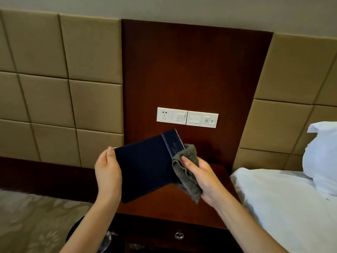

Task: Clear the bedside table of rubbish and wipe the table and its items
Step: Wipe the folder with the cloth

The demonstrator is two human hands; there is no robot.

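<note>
The task looked well into its wiping stage: no rubbish showed on the near edge and right-hand side of the bedside table (173, 201), though its middle and far edge lay hidden behind the hands. Whether the top itself had been wiped could not be told, and any other items were out of sight. A dark blue folder (145, 165) was held in the air above the table's middle, tilted with its far right corner raised toward the wall. The left hand (107, 172) gripped its left edge, thumb on top and fingers curled beneath. The right hand (200, 178) was closed around a bunched grey cloth (188, 181), pressing it against the folder's right edge beside the glossy strip. A dark bin (73, 229) stood on the floor off the table's near left corner.
</note>
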